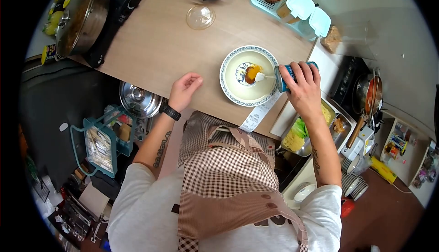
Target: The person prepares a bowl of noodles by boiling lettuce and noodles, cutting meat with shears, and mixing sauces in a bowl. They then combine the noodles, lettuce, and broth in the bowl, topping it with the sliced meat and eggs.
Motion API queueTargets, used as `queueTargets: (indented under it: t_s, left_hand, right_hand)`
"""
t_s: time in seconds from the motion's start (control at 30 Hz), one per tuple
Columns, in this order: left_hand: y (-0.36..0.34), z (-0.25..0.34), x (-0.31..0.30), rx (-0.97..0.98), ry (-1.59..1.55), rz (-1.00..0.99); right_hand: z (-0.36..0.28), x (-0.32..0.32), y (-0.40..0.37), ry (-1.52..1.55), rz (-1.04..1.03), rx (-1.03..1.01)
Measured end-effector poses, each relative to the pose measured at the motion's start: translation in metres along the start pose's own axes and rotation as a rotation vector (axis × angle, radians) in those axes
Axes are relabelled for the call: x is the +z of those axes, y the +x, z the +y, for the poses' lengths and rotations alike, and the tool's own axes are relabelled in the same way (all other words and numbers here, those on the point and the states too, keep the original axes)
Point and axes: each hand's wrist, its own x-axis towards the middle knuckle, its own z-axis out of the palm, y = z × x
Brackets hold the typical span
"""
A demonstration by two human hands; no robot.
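Fingers of our right hand grip a tilted blue metal can, right of centre, its mouth toward a small patterned bowl on a blue-rimmed white plate. Our left hand lies loosely curled and empty on the tan wooden tabletop, centre-left.

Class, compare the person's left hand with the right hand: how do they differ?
The left hand rests loosely curled on the table, empty; the right hand grips a blue can. The left hand lies apart from the blue-rimmed plate; the right hand tilts the can toward the small bowl on it. Both are bare.
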Motion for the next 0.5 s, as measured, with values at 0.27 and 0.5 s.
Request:
queueTargets:
  t_s: [0.27,0.5]
  left_hand:
    - [0.006,-0.012,0.010,-0.017,0.102,-0.062]
    - [0.000,-0.006,0.020,-0.033,0.085,-0.079]
  right_hand:
    - [-0.001,-0.011,-0.005,0.004,0.023,0.050]
    - [0.000,-0.003,-0.009,0.226,0.090,0.196]
